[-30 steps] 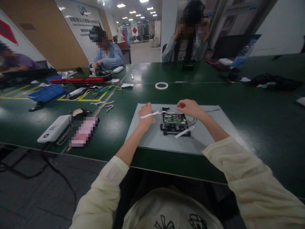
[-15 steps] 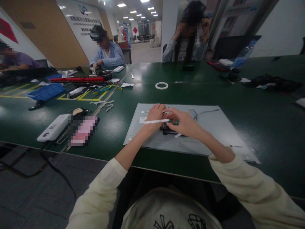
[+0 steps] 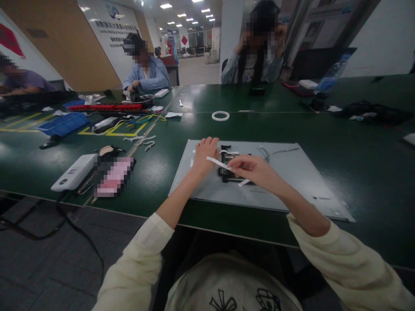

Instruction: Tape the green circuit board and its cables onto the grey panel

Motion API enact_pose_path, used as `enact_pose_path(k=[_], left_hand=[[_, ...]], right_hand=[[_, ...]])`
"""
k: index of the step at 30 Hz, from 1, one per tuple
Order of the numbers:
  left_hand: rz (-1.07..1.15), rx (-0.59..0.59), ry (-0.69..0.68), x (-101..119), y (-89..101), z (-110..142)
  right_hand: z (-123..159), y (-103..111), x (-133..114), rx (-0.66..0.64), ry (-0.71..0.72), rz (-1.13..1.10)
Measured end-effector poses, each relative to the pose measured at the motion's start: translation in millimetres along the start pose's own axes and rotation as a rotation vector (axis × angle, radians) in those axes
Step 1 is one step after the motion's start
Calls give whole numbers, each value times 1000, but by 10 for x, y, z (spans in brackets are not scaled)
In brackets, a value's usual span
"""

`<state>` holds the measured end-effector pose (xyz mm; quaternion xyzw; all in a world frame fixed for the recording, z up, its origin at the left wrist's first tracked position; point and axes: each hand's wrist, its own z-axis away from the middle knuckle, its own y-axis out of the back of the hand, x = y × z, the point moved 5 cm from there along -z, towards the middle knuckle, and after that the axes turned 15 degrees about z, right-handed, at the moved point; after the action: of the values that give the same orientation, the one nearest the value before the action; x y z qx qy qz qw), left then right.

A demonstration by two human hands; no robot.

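A thin white strip of tape or paper [image 3: 216, 162] is pinched between the thumb and fingers of my right hand [image 3: 254, 168]. Its free end points left, towards my left hand [image 3: 205, 156]. That hand's fingers are curled at the left edge of a black frame with electronic parts [image 3: 226, 176], holding it; the fingertips are partly hidden. The frame lies on a pale grey flat panel [image 3: 275, 194], partly covered by my right hand. Another short white strip [image 3: 244, 182] sticks out at the frame's lower edge, and a white piece [image 3: 231, 152] crosses its top.
A grey cable [image 3: 282, 151] lies on the panel. Beyond it is a white tape roll [image 3: 220, 115]. To the left are a white power bank [image 3: 74, 172], a phone [image 3: 114, 177], grey cut pieces [image 3: 149, 142] and a blue tray [image 3: 63, 124]. Other people sit across the green table [image 3: 194, 99].
My hands have moved apart. The left has shifted slightly left, the right lower, with the white strip now in its pinch and tilted. More of the black frame shows between them.
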<state>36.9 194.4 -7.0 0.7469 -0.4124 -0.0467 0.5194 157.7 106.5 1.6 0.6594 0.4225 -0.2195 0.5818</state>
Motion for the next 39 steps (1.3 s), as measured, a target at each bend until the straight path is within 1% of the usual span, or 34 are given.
enact_pose_path(k=[3, 5, 7, 9, 12, 17, 23, 29, 32, 36, 39], left_hand=[[74, 79, 23, -123, 61, -24], [149, 102, 22, -166, 65, -41], [232, 80, 4, -170, 31, -54], [300, 34, -22, -151, -21, -56], [354, -6, -54, -125, -76, -44], [361, 14, -29, -147, -75, -41], [334, 23, -21, -145, -47, -41], [320, 21, -60, -133, -55, -45], [361, -42, -106, -102, -82, -41], [439, -165, -165, -28, -109, -9], [477, -258, -146, -9, -113, 12]], right_hand=[[54, 77, 125, 79, -125, -74], [81, 80, 206, 103, -194, -80], [100, 31, 268, 80, -237, -75], [117, -34, 297, 46, -244, -49], [139, -86, 266, 45, -177, 60], [173, -62, 128, 111, -13, 354], [206, -86, 55, 126, 147, 636], [265, -77, 27, 220, 248, 779], [303, -107, 30, 215, 286, 846], [341, -174, 37, 168, 311, 918], [354, -209, 21, 156, 330, 942]])
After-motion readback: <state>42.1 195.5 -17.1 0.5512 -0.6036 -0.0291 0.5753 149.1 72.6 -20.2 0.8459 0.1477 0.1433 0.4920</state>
